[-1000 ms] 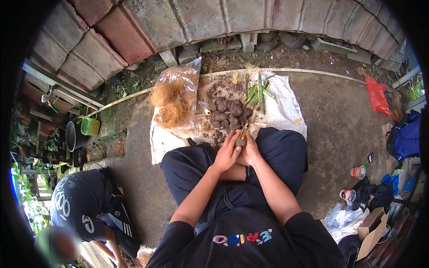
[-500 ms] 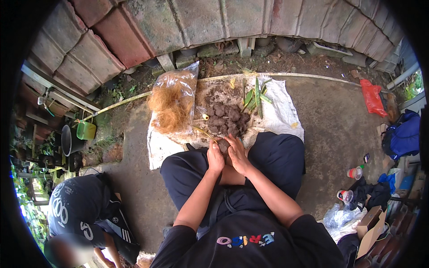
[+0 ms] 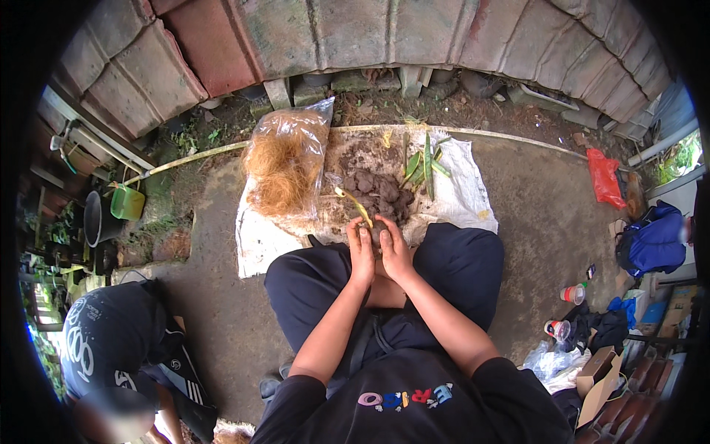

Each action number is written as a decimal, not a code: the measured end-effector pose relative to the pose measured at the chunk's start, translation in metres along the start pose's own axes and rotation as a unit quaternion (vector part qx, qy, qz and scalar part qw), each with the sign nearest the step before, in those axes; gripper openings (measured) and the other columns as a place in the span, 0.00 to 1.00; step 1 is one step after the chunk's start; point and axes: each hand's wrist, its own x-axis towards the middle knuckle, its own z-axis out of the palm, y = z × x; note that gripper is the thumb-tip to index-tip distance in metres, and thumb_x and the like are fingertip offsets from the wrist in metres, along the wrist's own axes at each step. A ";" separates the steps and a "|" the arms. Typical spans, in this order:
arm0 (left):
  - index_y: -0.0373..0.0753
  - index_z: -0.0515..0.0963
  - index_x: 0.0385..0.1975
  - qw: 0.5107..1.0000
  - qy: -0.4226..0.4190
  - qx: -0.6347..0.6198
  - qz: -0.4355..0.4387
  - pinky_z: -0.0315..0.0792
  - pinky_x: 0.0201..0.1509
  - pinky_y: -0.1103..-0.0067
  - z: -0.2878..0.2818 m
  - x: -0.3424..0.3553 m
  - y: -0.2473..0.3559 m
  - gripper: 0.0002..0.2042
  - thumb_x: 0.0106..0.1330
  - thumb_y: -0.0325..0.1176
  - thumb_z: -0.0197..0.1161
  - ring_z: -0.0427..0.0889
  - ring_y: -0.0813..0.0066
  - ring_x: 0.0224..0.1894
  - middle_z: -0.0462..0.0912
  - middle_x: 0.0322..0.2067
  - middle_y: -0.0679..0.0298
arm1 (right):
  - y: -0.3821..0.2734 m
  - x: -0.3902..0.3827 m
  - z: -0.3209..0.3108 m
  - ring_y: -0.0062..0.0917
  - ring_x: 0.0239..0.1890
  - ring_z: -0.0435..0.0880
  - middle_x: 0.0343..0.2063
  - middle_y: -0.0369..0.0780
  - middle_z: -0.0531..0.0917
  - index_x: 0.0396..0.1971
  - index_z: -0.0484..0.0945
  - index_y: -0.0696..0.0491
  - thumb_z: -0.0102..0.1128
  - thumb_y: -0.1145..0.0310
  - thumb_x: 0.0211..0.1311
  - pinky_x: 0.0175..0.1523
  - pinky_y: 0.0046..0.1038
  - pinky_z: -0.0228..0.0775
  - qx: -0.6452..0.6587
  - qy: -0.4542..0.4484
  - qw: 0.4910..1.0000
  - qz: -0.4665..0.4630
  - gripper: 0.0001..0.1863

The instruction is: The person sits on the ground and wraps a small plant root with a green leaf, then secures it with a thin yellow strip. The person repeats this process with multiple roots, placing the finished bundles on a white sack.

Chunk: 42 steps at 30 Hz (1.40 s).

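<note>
Between my palms sits a dark, rounded lump of soil [image 3: 376, 232], mostly covered by the fingers. My left hand [image 3: 360, 250] is wrapped round its left side, and my right hand [image 3: 395, 249] presses on the right side. A yellowish-green plant stalk [image 3: 358, 204] rises from the lump, leaning to the far left, with a pale cut end. Just beyond my hands lies a heap of wet, dark soil [image 3: 381, 194] on a dirty white sack [image 3: 467, 186]. Brown fibre [image 3: 279, 174] in a clear plastic bag is to its left. Long green leaf pieces [image 3: 428, 166] lie to its right.
My crossed legs flank the hands. At the lower left another person [image 3: 111, 348] bends over, hands low. A green container [image 3: 127, 203] and dark bucket [image 3: 95, 220] stand left. A red plastic bag [image 3: 606, 178], blue backpack [image 3: 652, 238] and open cardboard box [image 3: 600, 379] are right.
My right hand's fingers have closed in round the lump, so both hands now cup it. The stalk has swung more upright, away from me. The whole view has shifted slightly.
</note>
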 end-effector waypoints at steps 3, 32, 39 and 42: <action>0.43 0.64 0.58 0.989 -0.032 -0.120 -0.080 0.68 0.59 0.74 0.000 0.004 0.005 0.23 0.76 0.54 0.39 0.72 0.72 0.53 0.71 0.51 0.62 | -0.006 -0.003 0.006 0.44 0.60 0.70 0.55 0.49 0.72 0.59 0.68 0.54 0.51 0.55 0.70 0.64 0.38 0.60 -0.081 0.032 0.995 -0.043 0.24; 0.42 0.58 0.68 0.974 -0.131 -0.099 -0.155 0.64 0.65 0.67 0.007 0.006 0.033 0.32 0.74 0.60 0.37 0.65 0.65 0.65 0.65 0.62 0.59 | 0.011 -0.005 -0.013 0.48 0.57 0.68 0.54 0.52 0.70 0.56 0.63 0.57 0.47 0.51 0.71 0.61 0.45 0.59 -0.199 0.068 0.976 -0.060 0.26; 0.44 0.60 0.66 0.956 -0.145 -0.159 -0.200 0.68 0.63 0.71 -0.002 0.006 0.008 0.30 0.74 0.59 0.38 0.68 0.68 0.62 0.66 0.61 0.61 | -0.012 0.008 -0.025 0.50 0.62 0.65 0.55 0.48 0.71 0.48 0.67 0.54 0.68 0.53 0.56 0.64 0.48 0.57 -0.279 0.008 0.946 -0.167 0.28; 0.42 0.60 0.66 0.956 -0.130 -0.175 -0.197 0.65 0.66 0.71 0.001 0.001 0.020 0.31 0.74 0.59 0.37 0.66 0.68 0.65 0.66 0.61 0.61 | -0.041 0.014 -0.031 0.48 0.66 0.60 0.59 0.47 0.68 0.53 0.68 0.54 0.70 0.50 0.52 0.67 0.48 0.55 -0.325 -0.043 0.930 -0.167 0.34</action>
